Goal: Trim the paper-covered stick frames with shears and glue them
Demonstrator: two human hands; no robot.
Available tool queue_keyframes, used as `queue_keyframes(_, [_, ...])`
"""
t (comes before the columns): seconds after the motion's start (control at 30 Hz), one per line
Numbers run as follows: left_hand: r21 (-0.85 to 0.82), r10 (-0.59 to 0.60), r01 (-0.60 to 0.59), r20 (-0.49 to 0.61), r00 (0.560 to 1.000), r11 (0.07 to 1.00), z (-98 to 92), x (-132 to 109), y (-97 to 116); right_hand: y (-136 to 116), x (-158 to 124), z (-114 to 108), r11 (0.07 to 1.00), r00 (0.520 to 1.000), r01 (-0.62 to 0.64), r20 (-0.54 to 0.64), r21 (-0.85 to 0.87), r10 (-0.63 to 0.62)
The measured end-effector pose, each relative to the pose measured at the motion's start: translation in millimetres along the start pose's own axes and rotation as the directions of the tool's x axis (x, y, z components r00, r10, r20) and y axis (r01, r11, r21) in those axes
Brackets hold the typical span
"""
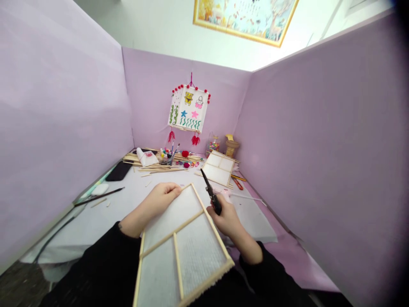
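Observation:
My left hand (164, 197) is closed on the upper left corner of a wooden stick frame (179, 228) backed with a thin white sheet. The frame leans toward me, its near end down by my lap, with crossbars dividing it into several panes. In my right hand (227, 216) is a pair of black scissors (211, 194), blades pointing up and to the left. The scissors are just beyond the frame's right edge, apart from the upper corner. The right fingers partly hide their handles.
A second stick frame (219, 167) leans at the back right, by a red-handled cutter (237, 183). Loose sticks (162, 169), a jar of paints and brushes (166, 158) and a phone (119, 171) lie farther back. A decorated lantern (191, 108) hangs on the purple partition (147, 94).

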State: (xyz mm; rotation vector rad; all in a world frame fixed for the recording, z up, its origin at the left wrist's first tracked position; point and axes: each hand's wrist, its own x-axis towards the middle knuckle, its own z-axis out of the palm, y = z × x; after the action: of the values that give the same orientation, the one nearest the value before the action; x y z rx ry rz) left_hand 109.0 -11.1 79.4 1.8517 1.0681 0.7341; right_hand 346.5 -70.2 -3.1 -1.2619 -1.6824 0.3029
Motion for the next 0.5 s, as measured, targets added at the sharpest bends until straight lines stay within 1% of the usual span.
queue_keyframes(0.17, [-0.120, -0.005, 0.005, 0.005, 1.000, 0.993, -1.0, -2, -1, -5, 0, -8, 0.996, 0.996, -0.053, -0.073, 0.079, 0.058])
queue_keyframes(0.23, [-0.198, -0.025, 0.020, -0.026, 0.999, 0.980, -2.8, 0, -4, -6, -2, -11, 0.990, 0.986, -0.081, -0.134, 0.117, 0.096])
queue_keyframes(0.3, [-0.339, -0.080, 0.042, -0.099, 0.992, 0.940, -6.2, 6, -11, -4, -3, -16, 0.987, 0.976, -0.112, -0.176, 0.115, 0.131])
queue_keyframes(0.37, [-0.538, -0.181, 0.041, -0.209, 0.961, 0.842, -10.5, 13, -21, -1, -4, -21, 0.982, 0.971, -0.167, -0.160, 0.085, 0.179])
queue_keyframes(0.43, [-0.714, -0.306, -0.005, -0.306, 0.902, 0.700, -12.6, 18, -33, 4, -5, -25, 0.963, 0.955, -0.253, -0.139, 0.088, 0.263])
queue_keyframes(0.5, [-0.818, -0.414, -0.046, -0.339, 0.845, 0.574, -9.7, 18, -45, 9, -7, -28, 0.925, 0.920, -0.358, -0.122, 0.129, 0.373])
